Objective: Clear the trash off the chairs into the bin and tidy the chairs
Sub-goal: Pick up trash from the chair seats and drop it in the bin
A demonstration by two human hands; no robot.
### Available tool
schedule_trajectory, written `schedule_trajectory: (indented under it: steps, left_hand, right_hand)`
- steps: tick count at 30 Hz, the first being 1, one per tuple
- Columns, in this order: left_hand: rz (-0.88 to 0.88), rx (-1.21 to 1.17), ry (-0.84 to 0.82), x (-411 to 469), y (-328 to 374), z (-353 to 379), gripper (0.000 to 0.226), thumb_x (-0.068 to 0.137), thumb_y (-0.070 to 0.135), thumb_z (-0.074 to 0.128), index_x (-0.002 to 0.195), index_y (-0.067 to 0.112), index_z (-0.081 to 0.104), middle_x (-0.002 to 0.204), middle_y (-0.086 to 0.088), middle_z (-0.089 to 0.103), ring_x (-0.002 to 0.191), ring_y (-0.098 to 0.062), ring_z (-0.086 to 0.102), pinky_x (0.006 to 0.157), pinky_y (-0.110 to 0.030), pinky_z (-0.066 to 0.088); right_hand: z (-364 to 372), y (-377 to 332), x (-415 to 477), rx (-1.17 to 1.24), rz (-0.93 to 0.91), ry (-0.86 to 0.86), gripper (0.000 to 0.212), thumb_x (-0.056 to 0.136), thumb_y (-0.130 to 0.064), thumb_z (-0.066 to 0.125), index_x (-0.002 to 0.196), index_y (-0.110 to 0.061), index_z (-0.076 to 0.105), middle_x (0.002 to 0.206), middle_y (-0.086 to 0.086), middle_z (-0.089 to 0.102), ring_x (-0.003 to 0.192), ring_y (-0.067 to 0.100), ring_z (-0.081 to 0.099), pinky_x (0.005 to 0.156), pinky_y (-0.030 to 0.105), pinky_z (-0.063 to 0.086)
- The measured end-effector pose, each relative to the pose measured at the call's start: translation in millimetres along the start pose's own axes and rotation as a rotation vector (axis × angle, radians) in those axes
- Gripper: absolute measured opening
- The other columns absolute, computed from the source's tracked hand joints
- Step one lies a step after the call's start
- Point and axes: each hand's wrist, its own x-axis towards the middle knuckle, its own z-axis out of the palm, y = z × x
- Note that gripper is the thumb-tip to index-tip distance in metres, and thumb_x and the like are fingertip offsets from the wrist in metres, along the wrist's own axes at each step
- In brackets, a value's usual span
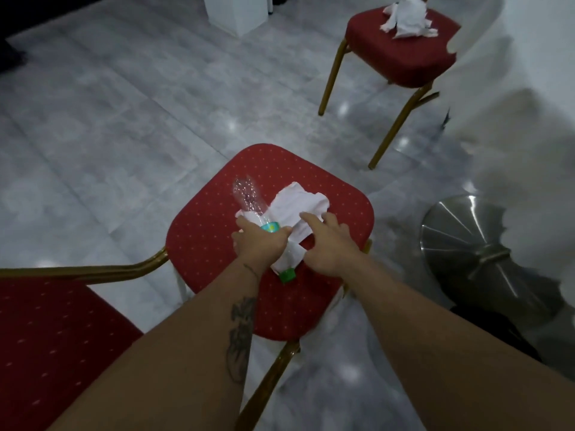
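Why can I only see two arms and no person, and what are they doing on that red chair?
The camera sits on the person's head and looks down, so you see what they see: only their own arms. There is just this one picture.

The left hand has closed its grip around a clear plastic bottle that lies on the near red chair. The bottle has a green cap poking out below the hand. The right hand is spread open, fingers resting on a white crumpled paper beside the bottle, not holding it yet.

Farther back stands another red chair with more crumpled paper on its seat. On the right, the shiny metal thing looks like a bin lid, though it is blurry.
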Motion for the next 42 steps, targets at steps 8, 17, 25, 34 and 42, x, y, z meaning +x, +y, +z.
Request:
schedule_trajectory:
  steps: [8,17,25,34,42]
  left_hand:
    - [0.031,-0.219,-0.127,45.2,-19.7,-39.4,0.068,0.061,0.016,0.064,0.125,0.001,0.045,0.112,-0.016,0.062,0.084,-0.025,0.062,0.056,-0.026,0.047]
    - [0.133,-0.046,0.218,35.3,-34.6,-62.8,0.069,0.077,0.022,0.061,0.141,0.027,0.038,0.128,-0.010,0.050,0.097,-0.027,0.053,0.068,-0.029,0.043]
    - [0.039,-0.130,-0.079,20.2,-31.2,-39.5,0.066,0.079,0.006,0.061,0.136,0.024,0.033,0.106,-0.008,0.058,0.084,-0.027,0.063,0.070,-0.041,0.057]
    - [0.069,0.043,-0.117,32.4,-43.1,-28.5,0.070,0.070,0.009,0.071,0.128,0.019,0.034,0.096,-0.001,0.053,0.095,-0.033,0.062,0.087,-0.048,0.057]
    - [0.185,0.155,-0.081,20.1,-42.5,-15.0,0.089,0.059,0.021,0.072,0.137,0.019,0.031,0.110,-0.008,0.058,0.092,-0.030,0.064,0.082,-0.046,0.059]
  right_hand:
    - [31.6,-8.6,50.9,-0.180,-0.107,-0.003,0.103,0.074,-0.032,0.072,0.157,-0.041,0.012,0.168,0.000,-0.009,0.152,0.035,-0.007,0.119,0.056,0.020]
    - [69.2,-16.4,49.4,-0.360,-0.157,0.144,0.066,0.084,-0.034,0.072,0.140,-0.020,0.040,0.129,0.013,0.049,0.122,0.035,0.045,0.088,0.042,0.044]
    - [59.8,15.8,11.9,-0.062,-0.048,0.211,0.031,0.086,-0.028,0.067,0.112,-0.013,0.060,0.119,0.009,0.057,0.109,0.030,0.054,0.075,0.035,0.042]
    - [37.1,-0.5,57.5,-0.260,-0.081,0.074,0.094,0.081,-0.024,0.068,0.157,-0.038,0.013,0.167,0.007,-0.013,0.151,0.042,-0.011,0.117,0.066,0.016]
    - [44.1,-5.1,58.6,-0.303,-0.114,0.241,0.026,0.085,-0.010,0.060,0.111,-0.009,0.061,0.123,0.013,0.055,0.111,0.033,0.057,0.079,0.037,0.045]
